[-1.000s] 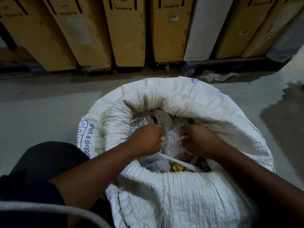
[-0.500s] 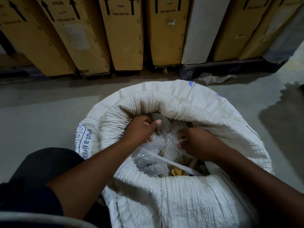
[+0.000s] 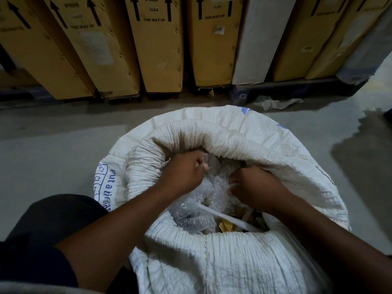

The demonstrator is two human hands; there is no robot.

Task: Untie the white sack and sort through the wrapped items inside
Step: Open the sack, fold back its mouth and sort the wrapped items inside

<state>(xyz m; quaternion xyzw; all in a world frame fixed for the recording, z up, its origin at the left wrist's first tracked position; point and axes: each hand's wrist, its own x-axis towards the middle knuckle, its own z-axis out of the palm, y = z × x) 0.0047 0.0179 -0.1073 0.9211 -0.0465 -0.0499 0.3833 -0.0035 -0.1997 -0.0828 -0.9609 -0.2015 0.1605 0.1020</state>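
Digging in the white sack (image 3: 233, 262), which sits open on the floor (image 3: 53, 149): left hand (image 3: 184, 168) pinches bubble wrap (image 3: 214, 185) by the mouth's far-left rim, right hand (image 3: 254, 187) clenches more wrap near its right rim.

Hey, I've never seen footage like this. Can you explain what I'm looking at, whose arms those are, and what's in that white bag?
No machine here: a person wears a camera on the head, so the one picture looks forward and down at their own arms. The left hand and right hand reach into the open mouth of a white sack standing on a grey floor. Inside lie bubble-wrapped items; the fingers of both hands curl around the clear wrap. What the wrap covers cannot be made out. Behind stand tall cardboard boxes printed with arrows.
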